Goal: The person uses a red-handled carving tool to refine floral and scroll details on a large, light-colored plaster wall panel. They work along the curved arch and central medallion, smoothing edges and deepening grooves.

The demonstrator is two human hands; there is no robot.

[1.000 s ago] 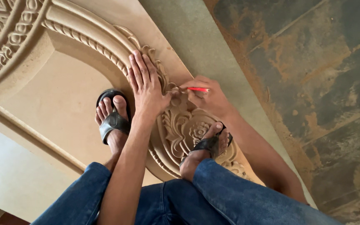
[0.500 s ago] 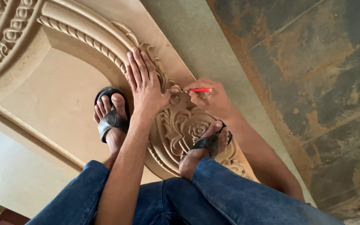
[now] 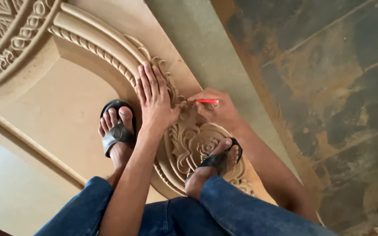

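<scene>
A large beige carved stone panel [image 3: 66, 109] with a curved rope-pattern moulding and floral relief lies flat under me. My left hand [image 3: 154, 98] rests flat on the carved arch, fingers spread and pointing away. My right hand [image 3: 217, 109] grips a thin red pencil [image 3: 207, 101], its tip touching the floral carving [image 3: 193, 140] just right of my left thumb. Both my feet in black sandals stand on the panel, the left one [image 3: 117, 133] on the smooth recess, the right one [image 3: 217, 159] on the floral relief.
A stained, dark rust-and-grey tiled floor [image 3: 329, 87] runs along the right of the panel's plain border [image 3: 206, 48]. More geometric carving [image 3: 1, 26] fills the upper left corner. My blue-jeaned knees [image 3: 224, 209] fill the bottom of the view.
Both hands stay on the carving almost unmoved; the red pencil has shifted only slightly along the relief.
</scene>
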